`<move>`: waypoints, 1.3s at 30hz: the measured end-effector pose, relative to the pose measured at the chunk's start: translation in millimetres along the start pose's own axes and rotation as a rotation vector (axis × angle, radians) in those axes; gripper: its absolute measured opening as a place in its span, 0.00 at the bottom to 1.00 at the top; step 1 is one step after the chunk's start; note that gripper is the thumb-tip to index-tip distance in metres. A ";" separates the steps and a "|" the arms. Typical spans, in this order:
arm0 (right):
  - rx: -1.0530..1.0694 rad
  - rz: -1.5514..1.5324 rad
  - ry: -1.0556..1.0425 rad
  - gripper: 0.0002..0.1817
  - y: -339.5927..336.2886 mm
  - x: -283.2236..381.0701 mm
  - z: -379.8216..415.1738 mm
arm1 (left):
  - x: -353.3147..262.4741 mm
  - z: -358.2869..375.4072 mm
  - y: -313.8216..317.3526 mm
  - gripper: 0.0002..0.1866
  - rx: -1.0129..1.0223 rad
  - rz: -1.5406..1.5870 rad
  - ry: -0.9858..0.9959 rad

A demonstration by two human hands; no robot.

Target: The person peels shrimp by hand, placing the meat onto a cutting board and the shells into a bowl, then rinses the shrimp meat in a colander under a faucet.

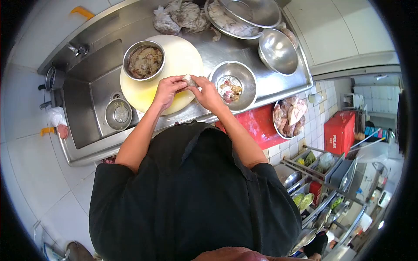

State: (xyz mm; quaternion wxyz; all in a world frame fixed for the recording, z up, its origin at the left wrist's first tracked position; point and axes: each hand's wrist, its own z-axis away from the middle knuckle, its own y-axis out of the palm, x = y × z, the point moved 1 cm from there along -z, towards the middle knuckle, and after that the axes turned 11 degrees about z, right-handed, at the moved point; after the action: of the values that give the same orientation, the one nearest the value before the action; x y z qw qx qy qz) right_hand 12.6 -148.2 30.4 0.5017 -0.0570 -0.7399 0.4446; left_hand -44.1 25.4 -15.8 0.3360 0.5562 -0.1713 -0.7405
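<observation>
My left hand (169,90) and my right hand (205,92) meet over the right part of a round, pale cutting board (183,52). Between their fingertips they hold a small greyish-white piece (189,80), partly covered by the fingers. On the board's upper left sits a steel bowl (145,61) full of brownish, glistening pieces. Just right of my right hand, a wider steel bowl (248,85) contains a few yellowish and reddish scraps.
A sink (82,104) with a small pot (118,114) lies left. Plastic bags (187,17) and steel bowls (278,51) stand at the back. Lower right are a bowl of raw meat (289,116) over a red surface (259,126), and a red cooler (339,132).
</observation>
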 end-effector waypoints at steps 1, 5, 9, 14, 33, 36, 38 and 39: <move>0.006 -0.033 -0.006 0.23 0.8 2.6 -3.8 | 0.1 3.0 -8.4 0.14 -0.022 -0.010 0.010; -0.016 -0.147 0.037 0.22 11.5 0.0 -30.6 | -10.0 20.0 -33.4 0.12 -0.154 -0.074 0.069; -0.039 -0.021 0.011 0.27 21.4 -36.4 -78.3 | -38.2 65.4 -58.6 0.11 -0.343 -0.373 0.124; -0.106 0.252 0.131 0.29 5.1 -152.1 -163.5 | -55.9 167.8 -143.0 0.11 -0.580 -0.418 0.130; -0.131 0.630 0.258 0.12 15.1 -210.5 -194.2 | -53.1 360.8 -265.2 0.22 -1.523 -1.465 -0.298; -0.185 0.019 0.449 0.07 9.5 -229.1 -184.4 | -86.7 298.8 -239.5 0.20 -1.238 -1.266 0.301; -0.160 -0.276 0.410 0.05 -4.4 -166.8 -164.6 | -122.2 224.9 -169.8 0.18 -0.991 -1.170 0.587; -0.152 -0.329 0.374 0.06 -13.6 -133.0 -152.4 | -133.7 194.4 -142.4 0.16 -0.839 -1.216 0.715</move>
State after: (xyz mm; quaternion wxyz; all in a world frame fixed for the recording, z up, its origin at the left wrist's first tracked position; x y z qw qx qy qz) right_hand 203.6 -135.3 -36.5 0.6896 -0.0543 -0.6648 0.2819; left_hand -249.6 195.9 52.3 0.0903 0.5823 0.5686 -0.5740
